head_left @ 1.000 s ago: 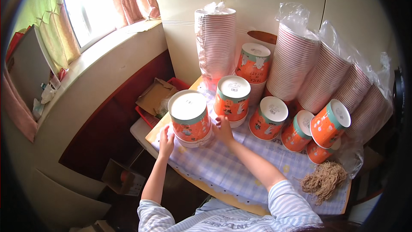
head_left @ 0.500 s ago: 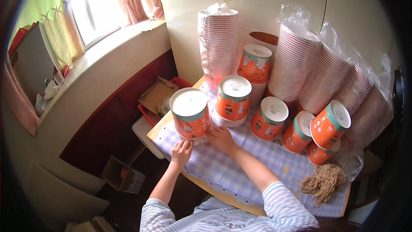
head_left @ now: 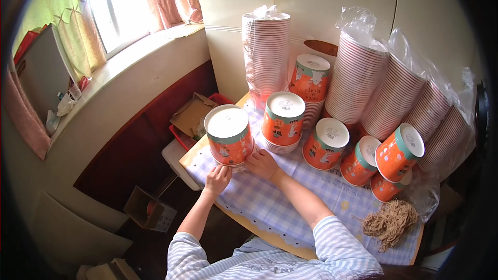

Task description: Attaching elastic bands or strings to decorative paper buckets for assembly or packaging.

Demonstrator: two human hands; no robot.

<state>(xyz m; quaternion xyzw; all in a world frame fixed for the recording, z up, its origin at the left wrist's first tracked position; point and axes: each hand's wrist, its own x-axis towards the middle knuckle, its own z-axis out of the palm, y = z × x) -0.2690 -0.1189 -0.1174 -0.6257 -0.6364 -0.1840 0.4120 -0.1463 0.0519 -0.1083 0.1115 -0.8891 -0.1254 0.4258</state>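
An orange paper bucket (head_left: 230,148) with a teal band stands upside down at the table's left end, its white base on top. Pale rims and a little crumpled clear plastic show along its lower edge. My left hand (head_left: 218,178) is closed at the near side of that lower edge, fingers bent together. At the right side of the rim, my right hand (head_left: 262,165) has its fingers curled in against the bucket's foot. What the fingertips pinch is too small to make out. Just behind stands a second upturned bucket (head_left: 282,124) on a short stack of rims.
More upturned orange buckets (head_left: 324,148) stand to the right. Tall bagged stacks of paper buckets (head_left: 358,78) line the back. A bundle of tan string (head_left: 390,222) lies at the right on the checked tablecloth (head_left: 295,207). Left of the table is a red crate (head_left: 179,136) with cardboard.
Both hands stay at the bucket's rim. My right hand has shifted slightly up and left along it, and the bucket has turned a little. The view has moved slightly.
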